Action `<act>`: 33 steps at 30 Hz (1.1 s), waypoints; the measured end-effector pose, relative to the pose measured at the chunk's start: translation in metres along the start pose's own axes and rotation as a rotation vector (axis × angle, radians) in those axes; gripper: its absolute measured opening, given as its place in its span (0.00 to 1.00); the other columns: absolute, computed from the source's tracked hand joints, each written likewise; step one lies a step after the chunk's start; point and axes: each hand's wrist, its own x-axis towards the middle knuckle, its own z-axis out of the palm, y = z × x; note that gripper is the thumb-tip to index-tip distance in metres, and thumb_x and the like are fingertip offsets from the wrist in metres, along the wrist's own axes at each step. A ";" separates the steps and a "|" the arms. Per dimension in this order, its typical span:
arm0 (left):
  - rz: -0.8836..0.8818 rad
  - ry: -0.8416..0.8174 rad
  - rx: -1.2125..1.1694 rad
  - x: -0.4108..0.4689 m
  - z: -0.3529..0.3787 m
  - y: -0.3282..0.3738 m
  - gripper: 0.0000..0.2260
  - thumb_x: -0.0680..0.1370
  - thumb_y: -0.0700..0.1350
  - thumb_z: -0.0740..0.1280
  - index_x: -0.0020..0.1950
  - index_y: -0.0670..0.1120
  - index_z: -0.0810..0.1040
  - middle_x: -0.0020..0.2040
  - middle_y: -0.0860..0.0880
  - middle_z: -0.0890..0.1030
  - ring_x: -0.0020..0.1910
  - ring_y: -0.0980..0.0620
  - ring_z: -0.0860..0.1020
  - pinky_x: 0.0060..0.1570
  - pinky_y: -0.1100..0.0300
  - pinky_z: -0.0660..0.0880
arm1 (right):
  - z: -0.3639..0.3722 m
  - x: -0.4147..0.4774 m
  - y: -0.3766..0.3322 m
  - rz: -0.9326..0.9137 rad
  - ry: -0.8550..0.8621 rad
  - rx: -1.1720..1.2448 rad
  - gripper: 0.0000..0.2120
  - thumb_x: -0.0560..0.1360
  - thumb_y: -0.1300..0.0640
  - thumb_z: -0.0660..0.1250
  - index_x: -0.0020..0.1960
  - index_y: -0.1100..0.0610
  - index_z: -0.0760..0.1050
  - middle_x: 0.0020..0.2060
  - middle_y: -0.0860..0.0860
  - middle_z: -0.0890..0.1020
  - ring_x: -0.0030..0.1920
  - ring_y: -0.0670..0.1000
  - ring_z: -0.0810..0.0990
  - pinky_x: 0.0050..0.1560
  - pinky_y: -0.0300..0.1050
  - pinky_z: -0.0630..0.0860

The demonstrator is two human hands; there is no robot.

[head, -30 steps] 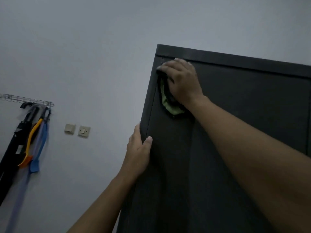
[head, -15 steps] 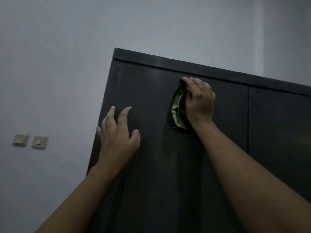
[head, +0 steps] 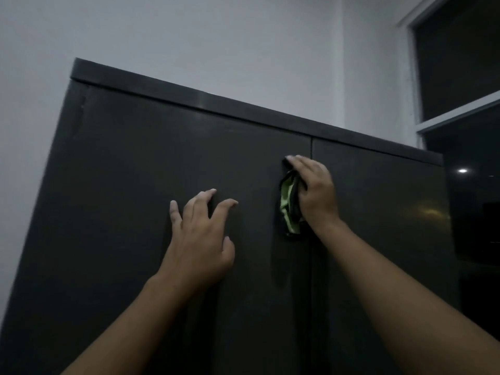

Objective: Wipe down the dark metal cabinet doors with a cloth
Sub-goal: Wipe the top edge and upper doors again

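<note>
Two hands: left hand [head: 198, 240], right hand [head: 315, 192] | one cloth [head: 289, 209] | two doors [head: 135, 185]

I read this as a dim indoor room, likely a home or office utility space. A tall dark metal cabinet [head: 135, 185] stands against a plain painted wall [head: 189, 36]. To its right I see a white-framed window [head: 457, 115], dark outside, reflecting a ceiling light.

Two dark doors [head: 167, 163] fill mid-frame, shut, meeting at a vertical seam right of center. A crumpled green-and-black cloth [head: 289, 207] lies pressed against the left door beside the seam.
</note>
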 end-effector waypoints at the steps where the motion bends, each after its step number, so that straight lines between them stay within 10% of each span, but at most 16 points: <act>1: 0.016 -0.006 0.000 0.004 0.007 0.010 0.29 0.76 0.48 0.65 0.76 0.57 0.59 0.77 0.47 0.54 0.78 0.49 0.49 0.74 0.38 0.37 | -0.005 -0.008 0.010 -0.068 -0.020 -0.005 0.23 0.76 0.64 0.59 0.68 0.54 0.78 0.64 0.52 0.79 0.64 0.58 0.75 0.68 0.57 0.69; 9: 0.121 -0.029 0.031 0.040 0.068 0.086 0.31 0.77 0.50 0.63 0.78 0.56 0.56 0.78 0.46 0.53 0.79 0.48 0.48 0.74 0.37 0.36 | -0.043 -0.045 0.094 -0.352 -0.097 0.025 0.16 0.80 0.59 0.66 0.66 0.52 0.79 0.65 0.50 0.79 0.66 0.57 0.75 0.66 0.61 0.70; 20: 0.044 0.042 0.073 0.075 0.112 0.145 0.29 0.77 0.50 0.64 0.77 0.54 0.59 0.77 0.44 0.55 0.78 0.46 0.50 0.74 0.37 0.37 | -0.065 0.030 0.196 0.266 0.254 0.013 0.22 0.76 0.65 0.55 0.65 0.56 0.79 0.63 0.55 0.80 0.65 0.60 0.74 0.70 0.53 0.67; 28: -0.096 0.217 -0.040 0.079 0.131 0.165 0.26 0.76 0.49 0.56 0.74 0.48 0.67 0.74 0.46 0.64 0.76 0.48 0.60 0.76 0.38 0.44 | -0.070 -0.060 0.145 -0.305 -0.135 0.002 0.30 0.73 0.43 0.62 0.73 0.51 0.71 0.71 0.50 0.73 0.73 0.56 0.67 0.74 0.57 0.61; 33: -0.029 0.202 0.005 0.075 0.137 0.146 0.27 0.75 0.41 0.58 0.75 0.46 0.67 0.75 0.47 0.64 0.77 0.48 0.58 0.75 0.43 0.45 | -0.064 -0.094 0.152 -0.635 -0.131 -0.047 0.21 0.79 0.50 0.62 0.72 0.49 0.73 0.70 0.48 0.74 0.72 0.56 0.70 0.70 0.60 0.66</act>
